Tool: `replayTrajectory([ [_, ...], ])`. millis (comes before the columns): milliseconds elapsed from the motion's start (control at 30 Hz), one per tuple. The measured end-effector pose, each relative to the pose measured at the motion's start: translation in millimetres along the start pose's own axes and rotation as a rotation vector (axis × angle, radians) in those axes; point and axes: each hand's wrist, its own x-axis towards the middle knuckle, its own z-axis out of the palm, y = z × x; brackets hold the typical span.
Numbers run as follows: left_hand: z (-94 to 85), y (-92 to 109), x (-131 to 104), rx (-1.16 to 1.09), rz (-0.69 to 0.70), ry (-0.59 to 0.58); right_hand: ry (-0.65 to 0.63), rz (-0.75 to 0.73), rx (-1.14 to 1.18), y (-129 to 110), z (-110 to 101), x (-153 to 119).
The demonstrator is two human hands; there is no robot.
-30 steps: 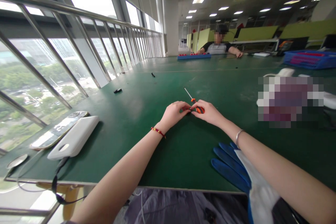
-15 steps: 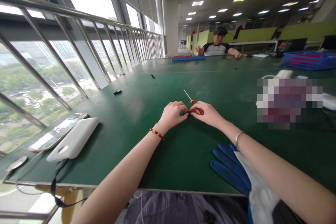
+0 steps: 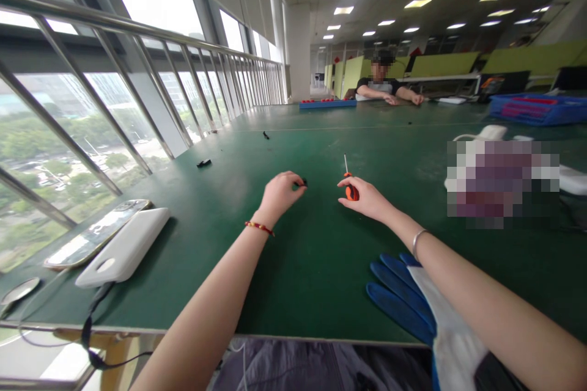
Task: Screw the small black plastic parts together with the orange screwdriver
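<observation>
My left hand (image 3: 280,192) pinches a small black part (image 3: 301,182) between thumb and fingertips, just above the green table (image 3: 302,269). Its exact kind is too small to tell. To the right, my right hand (image 3: 367,198) keeps a screwdriver (image 3: 351,191) with an orange and black handle against its fingers. The metal shaft points away from me, and the thumb and forefinger are apart. Below my right forearm lies a blue and white work glove (image 3: 401,293), partly covered by the arm.
A white power bank (image 3: 126,247) and a phone (image 3: 98,232) lie at left. Small black pieces (image 3: 204,163) are farther back. A blue rack (image 3: 328,104) with red items, a blue basket (image 3: 536,111) and a seated person (image 3: 378,88) are at the far side. A metal railing (image 3: 137,27) runs along the left.
My hands have moved apart, the left going left with the black part. The right hand has released that part, and the screwdriver is more upright. The person opposite has drawn an arm inward.
</observation>
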Motion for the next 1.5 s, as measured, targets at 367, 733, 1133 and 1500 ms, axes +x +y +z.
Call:
replayTrajectory([
  [367, -77.9, -116, -46, 0.262, -0.718, 0.184, -0.018, 0.000, 0.013, 4, 1, 0],
  [733, -92.5, -146, -56, 0.200, -0.792, 0.199, -0.007, 0.009, 0.012, 4, 2, 0],
  [1133, -88.9, -161, -60, 0.093, -0.778, 0.133, -0.019, 0.016, 0.022, 6, 4, 2],
  [1500, -86.5, -160, -60, 0.109, -0.802, 0.158, -0.047, 0.032, 0.020, 5, 2, 2],
])
